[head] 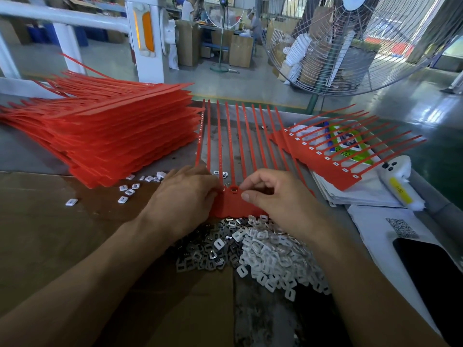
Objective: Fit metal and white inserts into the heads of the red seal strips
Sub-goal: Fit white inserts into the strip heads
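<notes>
We sat at a workbench (pixel 30 151) in a factory hall, with a big cage fan (pixel 350 43) standing beyond its far edge and cardboard (pixel 62 234) covering the near part of the bench. The comb of red seal strips (pixel 233 151) we were working on lay flat in front of us, its tails pointing away and its joined heads toward us. Our left hand (pixel 183 194) rested on the left part of the head band, fingers curled down over it; we could not tell whether they pinched anything. Our right hand (pixel 273 194) hovered over the right part, thumb and forefinger curled together just beside one open head socket (pixel 233 189), which showed between the two hands. Whether an insert sat in that pinch was hidden. Just below the heads, touching them, lay the heap of metal inserts (pixel 200 256) and beside it the white inserts (pixel 273 254). A tall stack of red strips (pixel 120 136) sat to the left, and a filled comb (pixel 323 156) lay to the right.
</notes>
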The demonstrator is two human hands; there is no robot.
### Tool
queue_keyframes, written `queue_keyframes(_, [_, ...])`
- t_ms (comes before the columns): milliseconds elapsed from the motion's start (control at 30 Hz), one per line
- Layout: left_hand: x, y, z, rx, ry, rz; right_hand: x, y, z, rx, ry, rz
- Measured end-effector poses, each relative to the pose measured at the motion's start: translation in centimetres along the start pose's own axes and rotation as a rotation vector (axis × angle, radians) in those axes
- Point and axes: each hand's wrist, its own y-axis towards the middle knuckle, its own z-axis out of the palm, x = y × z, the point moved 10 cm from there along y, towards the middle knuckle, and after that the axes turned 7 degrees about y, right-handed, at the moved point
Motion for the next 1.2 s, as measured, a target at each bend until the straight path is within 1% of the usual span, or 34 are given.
queue_keyframes(200, [0.0,0.0,0.1,0.015,-0.003,-0.008,-1.1,1.0,0.2,-0.124,0.046,0.037])
queue_keyframes(400, [-0.1,0.0,0.0,0.021,-0.012,-0.018,-0.8,2.1,0.3,-0.183,-0.123,0.029])
queue_keyframes(633, [-0.1,-0.1,0.1,0.036,-0.006,-0.017,-0.3,2.6,1.5,-0.133,-0.219,-0.006])
queue_keyframes(733, [-0.2,-0.1,0.2,0.042,-0.005,-0.012,-0.1,2.7,1.6,-0.138,-0.265,-0.020])
queue_keyframes(1200, [-0.1,0.0,0.3,0.045,-0.029,-0.013,-0.6,2.2,1.5,-0.079,-0.205,0.010])
